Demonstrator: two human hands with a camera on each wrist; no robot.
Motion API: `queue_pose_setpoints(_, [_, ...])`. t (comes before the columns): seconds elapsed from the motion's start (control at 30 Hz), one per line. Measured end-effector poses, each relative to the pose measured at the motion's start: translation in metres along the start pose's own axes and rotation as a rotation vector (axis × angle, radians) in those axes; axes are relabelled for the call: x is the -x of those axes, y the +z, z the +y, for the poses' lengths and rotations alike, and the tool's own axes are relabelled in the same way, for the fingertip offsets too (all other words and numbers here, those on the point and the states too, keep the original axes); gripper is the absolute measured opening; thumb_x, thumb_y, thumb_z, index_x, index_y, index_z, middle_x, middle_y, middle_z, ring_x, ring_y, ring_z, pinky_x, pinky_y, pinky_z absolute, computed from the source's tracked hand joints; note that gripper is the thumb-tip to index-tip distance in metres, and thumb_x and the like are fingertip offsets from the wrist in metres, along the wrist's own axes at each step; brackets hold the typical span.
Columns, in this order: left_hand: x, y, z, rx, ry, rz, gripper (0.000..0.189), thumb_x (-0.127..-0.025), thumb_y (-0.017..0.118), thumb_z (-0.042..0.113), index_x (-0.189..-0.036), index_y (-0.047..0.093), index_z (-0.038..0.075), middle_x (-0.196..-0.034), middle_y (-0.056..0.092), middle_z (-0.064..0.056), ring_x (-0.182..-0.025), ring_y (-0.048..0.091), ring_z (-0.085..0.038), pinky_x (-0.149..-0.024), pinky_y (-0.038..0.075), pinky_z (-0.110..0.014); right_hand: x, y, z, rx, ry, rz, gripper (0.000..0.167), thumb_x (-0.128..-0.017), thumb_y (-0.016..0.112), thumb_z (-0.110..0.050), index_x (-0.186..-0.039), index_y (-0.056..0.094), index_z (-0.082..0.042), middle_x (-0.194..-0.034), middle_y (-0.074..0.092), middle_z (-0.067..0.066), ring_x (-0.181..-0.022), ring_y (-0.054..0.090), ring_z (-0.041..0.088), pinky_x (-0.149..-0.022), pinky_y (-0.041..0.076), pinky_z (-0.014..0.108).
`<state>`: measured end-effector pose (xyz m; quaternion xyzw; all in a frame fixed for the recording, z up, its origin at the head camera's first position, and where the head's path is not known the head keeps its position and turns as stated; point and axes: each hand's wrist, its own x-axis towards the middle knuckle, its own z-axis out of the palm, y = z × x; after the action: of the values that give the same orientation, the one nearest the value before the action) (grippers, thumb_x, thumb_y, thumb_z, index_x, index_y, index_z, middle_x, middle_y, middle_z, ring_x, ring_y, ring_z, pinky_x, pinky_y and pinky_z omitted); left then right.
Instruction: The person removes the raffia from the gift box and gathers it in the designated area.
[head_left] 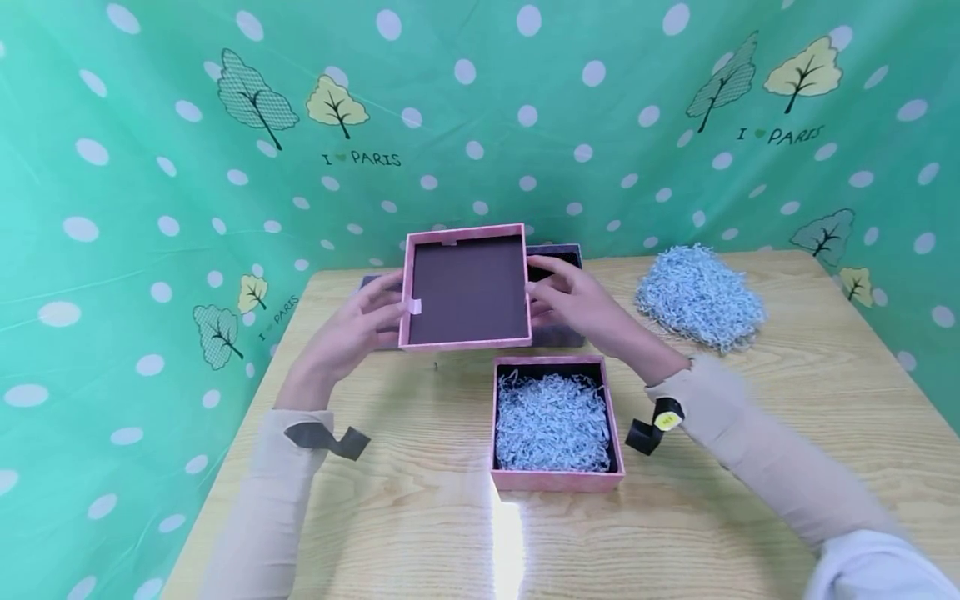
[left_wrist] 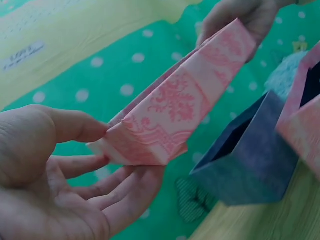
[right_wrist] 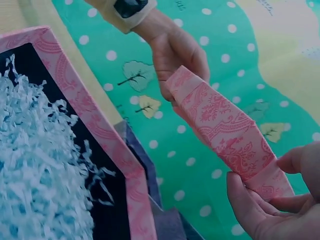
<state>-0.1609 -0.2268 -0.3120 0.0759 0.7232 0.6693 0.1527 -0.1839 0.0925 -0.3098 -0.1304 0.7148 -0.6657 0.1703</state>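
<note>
Left hand (head_left: pixel 351 327) and right hand (head_left: pixel 583 310) are clamped on the pink patterned box lid (head_left: pixel 468 292), held eleven o'clock of the pink box (head_left: pixel 557 482); probably light, stiff, crushable, it is best gripped at its nine and three o'clock walls.

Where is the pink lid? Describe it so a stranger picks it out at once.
On the wooden table, find the open pink box holding pale blue shreds. Above it in the head view, the pink lid is held up between the left hand and the right hand, dark inside facing the camera. Unlike that box, it is shallower and has no shreds inside.
</note>
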Motion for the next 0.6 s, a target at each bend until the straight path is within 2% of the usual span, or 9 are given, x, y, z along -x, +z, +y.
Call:
queue_pose_setpoints(0.13, [0.006,-0.017,-0.01,-0.024,-0.017,-0.012,0.059,-0.098,0.051,0.011,-0.151,0.024,0.012,-0.127,0.05,-0.009,-0.103,0.063,-0.015,-0.086,0.056,-0.031,-0.008,0.016,0.004,-0.007,0.008,-0.024,0.052,-0.098,0.054,-0.017,-0.146,0.034,-0.015,-0.104,0.058,0.017,-0.087,0.066,0.022,-0.083,0.058,0.042])
queue_pose_setpoints(0.3, [0.015,-0.039,-0.019,-0.05,-0.038,-0.028,0.061,-0.099,0.052,0.015,-0.152,0.022,0.012,-0.142,0.042,-0.017,-0.11,0.062,-0.012,-0.092,0.053,-0.027,-0.017,0.035,0.012,-0.035,0.059,-0.048,0.053,-0.098,0.055,-0.017,-0.146,0.032,-0.013,-0.106,0.058,0.02,-0.088,0.066,0.024,-0.083,0.058,0.042])
queue_pose_setpoints(0.4, [0.022,-0.05,-0.024,-0.079,-0.066,-0.02,0.063,-0.098,0.053,0.018,-0.152,0.022,0.012,-0.143,0.043,-0.013,-0.11,0.061,-0.011,-0.092,0.051,-0.026,-0.022,0.046,0.017,-0.054,0.098,-0.075,0.056,-0.097,0.056,-0.016,-0.147,0.03,-0.013,-0.111,0.057,0.022,-0.089,0.066,0.024,-0.085,0.057,0.042])
queue_pose_setpoints(0.6, [0.036,-0.073,-0.034,-0.087,-0.071,-0.049,0.06,-0.099,0.052,0.015,-0.151,0.023,0.01,-0.13,0.055,-0.001,-0.107,0.061,-0.013,-0.089,0.053,-0.029,-0.029,0.066,0.022,-0.012,0.149,-0.121,0.058,-0.097,0.056,-0.016,-0.148,0.028,-0.013,-0.113,0.059,0.018,-0.093,0.066,0.023,-0.084,0.058,0.036])
